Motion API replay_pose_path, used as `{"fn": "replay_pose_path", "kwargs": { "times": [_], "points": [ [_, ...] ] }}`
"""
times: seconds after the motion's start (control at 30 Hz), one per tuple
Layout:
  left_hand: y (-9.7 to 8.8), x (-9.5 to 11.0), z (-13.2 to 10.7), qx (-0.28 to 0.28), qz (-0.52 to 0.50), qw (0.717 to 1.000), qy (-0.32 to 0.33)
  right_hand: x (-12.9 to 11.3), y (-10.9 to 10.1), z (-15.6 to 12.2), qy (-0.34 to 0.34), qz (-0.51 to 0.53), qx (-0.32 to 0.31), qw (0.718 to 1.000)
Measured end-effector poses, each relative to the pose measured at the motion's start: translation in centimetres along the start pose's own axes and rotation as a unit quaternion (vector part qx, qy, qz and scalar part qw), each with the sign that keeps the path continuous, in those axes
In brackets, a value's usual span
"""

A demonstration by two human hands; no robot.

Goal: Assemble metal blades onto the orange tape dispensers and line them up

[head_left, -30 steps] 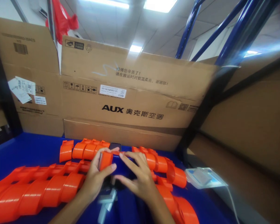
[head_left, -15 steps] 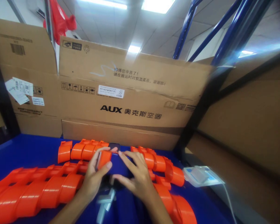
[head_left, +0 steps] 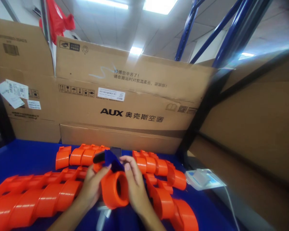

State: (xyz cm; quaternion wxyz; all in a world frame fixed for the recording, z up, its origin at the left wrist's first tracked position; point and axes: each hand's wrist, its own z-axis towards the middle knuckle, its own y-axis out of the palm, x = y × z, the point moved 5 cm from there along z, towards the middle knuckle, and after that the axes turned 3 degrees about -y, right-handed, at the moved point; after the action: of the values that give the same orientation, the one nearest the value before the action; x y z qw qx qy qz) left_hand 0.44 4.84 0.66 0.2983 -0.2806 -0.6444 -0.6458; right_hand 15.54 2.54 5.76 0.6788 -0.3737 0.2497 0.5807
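Note:
Between my hands is an orange plastic ring-shaped part point(head_left: 110, 191), its round opening facing right. A dark blue flap point(head_left: 113, 161) and a black piece point(head_left: 99, 157) show at its top; how they join the ring I cannot make out. My left hand point(head_left: 92, 184) is closed on the part's left side, thumb on top near the flap. My right hand point(head_left: 134, 179) has its fingertips pinched by the blue flap's right edge, its palm beside the ring. Rows of similar orange parts lie left point(head_left: 48, 197) and right point(head_left: 162, 202) of my hands.
Under my hands, a silvery metal piece point(head_left: 102, 215) lies on the blue table surface point(head_left: 212, 211). A dark phone-like rectangle point(head_left: 116, 151) lies behind them. On the right sits a white item point(head_left: 204, 179) with a cable. Cardboard point(head_left: 132, 131) and a dark post point(head_left: 195, 128) border the back.
The orange part has been turned in my hands, so its round opening now shows and the blue flap sits on top. My right hand has moved in against the part's right side.

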Motion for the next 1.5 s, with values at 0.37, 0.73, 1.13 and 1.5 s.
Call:
{"fn": "replay_pose_path", "kwargs": {
  "times": [0.37, 0.73, 1.13, 1.5],
  "points": [
    [-2.2, 0.2, 2.5, 0.083, -0.03, 0.996, -0.015, -2.1, -1.2, 0.6, -0.126, -0.109, -0.113, 0.98],
    [-1.0, 0.5, 2.1, -0.023, 0.049, 0.998, -0.019, 5.7, -3.3, 2.4, 0.143, 0.017, 0.088, 0.986],
    [0.0, 0.7, 1.4, -0.075, 0.029, 0.996, -0.025, 9.3, -3.1, 3.0, 0.153, -0.035, 0.02, 0.987],
    [1.1, 1.3, 0.3, -0.114, 0.034, 0.993, -0.014, 10.3, -2.9, 2.9, 0.17, -0.104, -0.02, 0.98]
  ]
}}
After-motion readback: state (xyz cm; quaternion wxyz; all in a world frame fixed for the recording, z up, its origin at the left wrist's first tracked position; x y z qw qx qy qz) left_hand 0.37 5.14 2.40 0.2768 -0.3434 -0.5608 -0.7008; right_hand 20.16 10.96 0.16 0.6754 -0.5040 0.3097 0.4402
